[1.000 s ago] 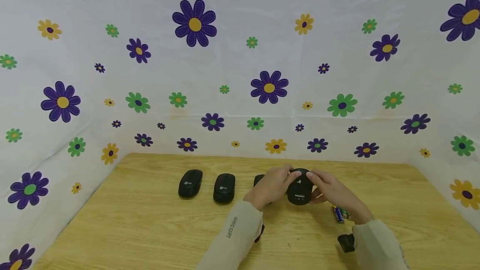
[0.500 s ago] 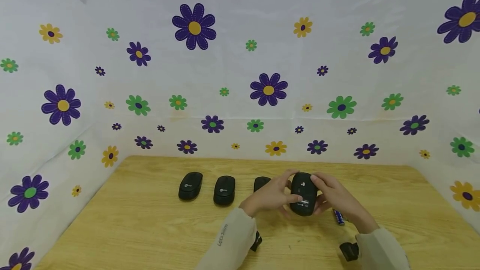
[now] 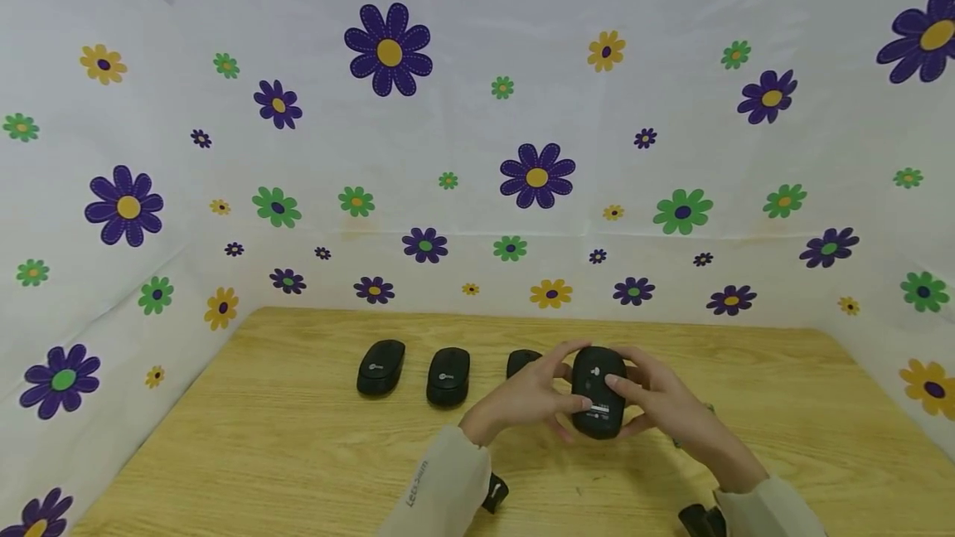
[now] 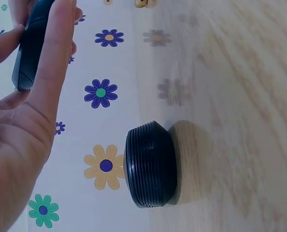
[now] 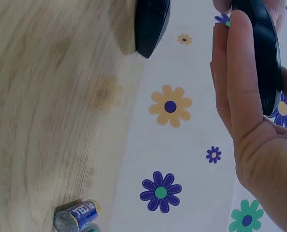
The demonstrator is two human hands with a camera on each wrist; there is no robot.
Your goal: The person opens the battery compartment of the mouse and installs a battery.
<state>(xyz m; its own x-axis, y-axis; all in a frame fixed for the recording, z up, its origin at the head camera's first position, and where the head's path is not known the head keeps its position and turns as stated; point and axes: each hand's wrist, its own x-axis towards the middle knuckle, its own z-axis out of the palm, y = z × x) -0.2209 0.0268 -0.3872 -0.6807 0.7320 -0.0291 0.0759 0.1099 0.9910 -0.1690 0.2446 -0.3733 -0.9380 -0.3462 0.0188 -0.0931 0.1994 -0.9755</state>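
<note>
A black computer mouse is held up over the table, its underside with a white logo and label turned to the head camera. My left hand grips its left side, thumb on the underside near the label. From the right, my right hand holds the same mouse, thumb on the upper part of the underside and fingers behind. Both wrist views show the held mouse edge-on between thumbs and fingers. Behind my left hand, another mouse rests on the table, partly hidden.
Two more black mice lie to the left on the wooden table. A small black piece is beside the left sleeve, another black piece by the right sleeve. A blue-labelled battery lies near the right hand. Flower-patterned sheeting surrounds the table.
The mouse has come slightly lower and nearer, its underside facing the camera more. My left thumb slid down to the label; my right thumb moved onto the underside. My right forearm now covers most of the batteries.
</note>
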